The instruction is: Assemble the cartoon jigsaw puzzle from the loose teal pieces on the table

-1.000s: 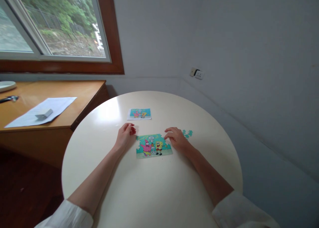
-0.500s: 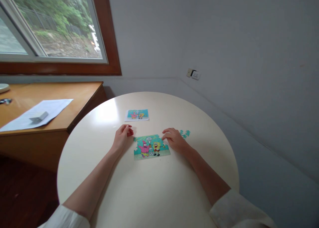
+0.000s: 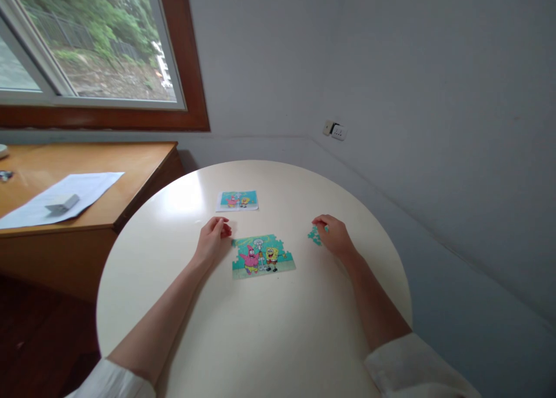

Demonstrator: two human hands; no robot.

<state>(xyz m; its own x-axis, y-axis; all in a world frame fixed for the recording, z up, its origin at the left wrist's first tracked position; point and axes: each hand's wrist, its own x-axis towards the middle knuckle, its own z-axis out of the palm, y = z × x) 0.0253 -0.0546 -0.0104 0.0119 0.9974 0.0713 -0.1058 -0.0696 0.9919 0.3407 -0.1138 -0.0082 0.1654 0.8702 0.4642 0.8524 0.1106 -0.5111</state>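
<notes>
A cartoon jigsaw puzzle (image 3: 263, 256), partly put together, lies on the round cream table (image 3: 243, 328). My left hand (image 3: 212, 240) rests loosely curled at the puzzle's upper left corner, fingertips on the table beside it. My right hand (image 3: 332, 234) lies over a small heap of loose teal puzzle pieces (image 3: 314, 235) to the right of the puzzle, fingers curled down onto them. Whether a piece is pinched between the fingers is hidden. A small reference picture card (image 3: 237, 200) lies farther back on the table.
A wooden desk (image 3: 87, 183) stands to the left under a window, with a sheet of paper (image 3: 65, 196) and a small grey object (image 3: 63, 203) on it. A wall socket (image 3: 334, 131) sits on the grey wall behind.
My right hand has left the puzzle's upper right edge and moved right onto the loose teal pieces. My left hand has stayed at the puzzle's left corner.
</notes>
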